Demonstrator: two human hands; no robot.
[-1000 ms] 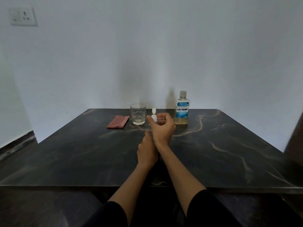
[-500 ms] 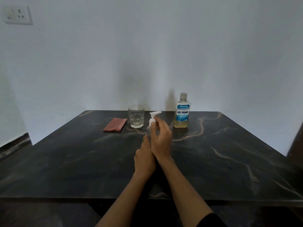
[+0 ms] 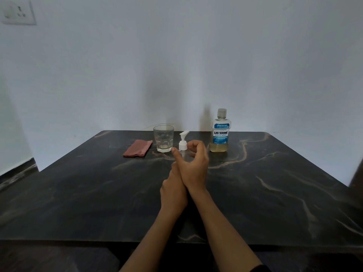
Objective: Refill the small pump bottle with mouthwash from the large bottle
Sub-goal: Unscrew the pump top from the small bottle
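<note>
while the small pump bottle stands upright on the dark table, its long axis runs straight up, white pump head on top with the nozzle slanting up and to the right. in the head view, the only view there is, the right hand sits just in front of the bottle, thumb rising on the bottle's left side and fingers curled over on its right, close to the white collar. whether thumb and fingers actually touch the collar cannot be told; they look loosely hooked around it, not pressed together. the left hand lies lower and nearer the person, tucked against the right wrist, its fingers hidden behind the right hand, so whether it steadies the clear body of the bottle cannot be told. the right hand is the nearer one to the pump top, and the collar lies just beyond its fingertips, so the likely next move is a twist about that upright axis to take the pump off. the big mouthwash bottle stands capped to the right, apart from both hands, holding only a shallow layer of yellowish liquid. a glass and a folded pink cloth sit to the left.
</note>
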